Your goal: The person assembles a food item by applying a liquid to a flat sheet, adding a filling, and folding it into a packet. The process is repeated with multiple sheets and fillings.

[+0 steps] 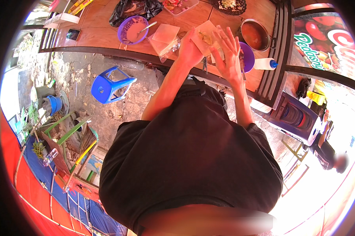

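My left hand (190, 51) holds a thin, pale square wrapper sheet (202, 29) by its left side, with a small heap of yellowish filling (206, 37) on it. My right hand (227, 57) is open at the sheet's right side, fingers stretched; whether a fingertip touches it I cannot tell. Left of my left hand lies a stack of similar square sheets (164, 35) on clear plastic. Beyond it sits a purple bowl (121, 36) of pinkish paste with a spoon (146, 28) in it. A second purple bowl (248, 57) is partly hidden behind my right hand.
Along the tabletop (98, 29) are a black plastic bag (124, 10), a tray (181, 8), a dark basket (229, 6), a pot (255, 35) of reddish liquid and a white bottle (264, 64). A blue stool (106, 86) stands lower left. Another person (327, 151) is at far right.
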The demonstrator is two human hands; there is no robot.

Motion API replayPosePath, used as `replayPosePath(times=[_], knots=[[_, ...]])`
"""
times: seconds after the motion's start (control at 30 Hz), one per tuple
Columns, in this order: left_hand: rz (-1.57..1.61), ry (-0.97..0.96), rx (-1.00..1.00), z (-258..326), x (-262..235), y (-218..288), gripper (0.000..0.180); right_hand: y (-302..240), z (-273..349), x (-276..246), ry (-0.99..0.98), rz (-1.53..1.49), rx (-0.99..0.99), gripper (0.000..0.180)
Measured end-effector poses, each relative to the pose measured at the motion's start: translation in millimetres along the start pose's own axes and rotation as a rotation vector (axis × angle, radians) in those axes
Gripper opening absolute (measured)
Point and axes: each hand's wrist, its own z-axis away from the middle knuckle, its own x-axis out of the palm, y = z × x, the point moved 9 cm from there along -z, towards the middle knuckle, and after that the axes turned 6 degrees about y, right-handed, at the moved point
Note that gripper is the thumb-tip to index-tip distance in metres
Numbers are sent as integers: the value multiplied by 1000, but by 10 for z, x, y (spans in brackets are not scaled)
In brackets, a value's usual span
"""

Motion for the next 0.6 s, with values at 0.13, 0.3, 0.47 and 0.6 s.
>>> replayPosePath(times=[0.13, 0.3, 0.47, 0.6], knots=[[-54, -98, 24, 69, 124, 82, 69, -59, 106, 166, -94, 163, -112, 62], [-87, -8, 1, 90, 135, 118, 65, -81, 163, 278, -131, 191, -128, 69], [-142, 1, 6, 136, 171, 144, 65, -55, 120, 145, -163, -73, -13, 62], [-115, 0, 5, 165, 215, 159, 66, -13, 68, 38, -89, -330, 114, 57]])
